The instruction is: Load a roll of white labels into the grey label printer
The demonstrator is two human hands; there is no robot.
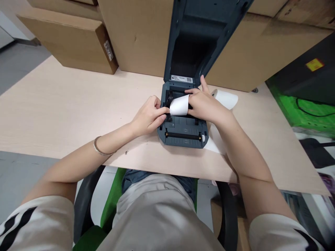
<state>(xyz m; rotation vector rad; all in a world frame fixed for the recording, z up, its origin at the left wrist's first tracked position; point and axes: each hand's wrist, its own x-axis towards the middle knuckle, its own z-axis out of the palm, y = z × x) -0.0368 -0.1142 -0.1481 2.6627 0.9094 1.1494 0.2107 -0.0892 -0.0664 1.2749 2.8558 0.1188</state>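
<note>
A dark grey label printer (185,141) stands on the table with its lid (201,26) raised. Inside its bay sits a white paper roll (179,105), beside a black round roll holder (170,98) on the left. My right hand (205,104) reaches in from the right and grips the roll's right end, its fingertips partly hidden. My left hand (152,116) is at the printer's left side, fingers drawn together, index fingertip by the roll's left edge; what it pinches is hidden. Near the front lies the black platen roller (184,136) with a white gear.
Another white paper roll (226,99) lies right of the printer, and a white paper strip (215,143) is under my right forearm. Cardboard boxes (141,38) line the table's back. A dark box (306,66) with a yellow label stands at the right.
</note>
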